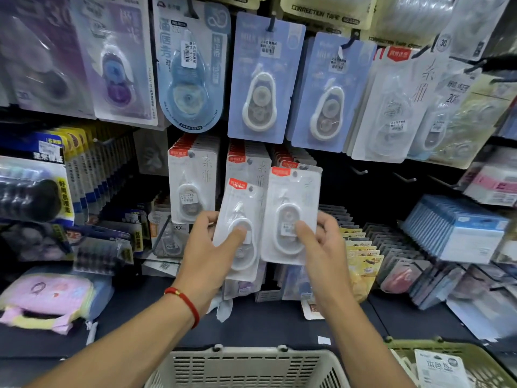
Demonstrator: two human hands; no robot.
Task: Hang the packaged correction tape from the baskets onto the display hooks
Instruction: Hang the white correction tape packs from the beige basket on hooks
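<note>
The left hand (215, 242) holds a white correction tape pack (240, 228). Its thumb lies across the front of the pack and its fingers curl behind the pack's left edge. A red string band (184, 303) goes round the left wrist. The pack leans a little, with its red label at about 12 o'clock.

The right hand (321, 242) holds a second white pack (291, 217). The thumb presses on the front, near the small price sticker, and the fingers curl round the right edge. This pack stands almost straight up. It sits just beside the first pack, at 3 o'clock from it, and their edges touch or overlap.

Behind both packs, at 12 o'clock from the hands, more of the same white packs (193, 180) hang in rows on the display. Higher up hang two blue packs (263, 79) with white tape holders inside.

At 6 o'clock from the hands, at the bottom edge, is a grey basket (246, 365). At about 4 o'clock, in the bottom corner, is a green basket (470, 357) with a white pack (439, 368) in it. At 9 o'clock lies a pink pouch (47, 301) on the dark shelf (265, 326).
</note>
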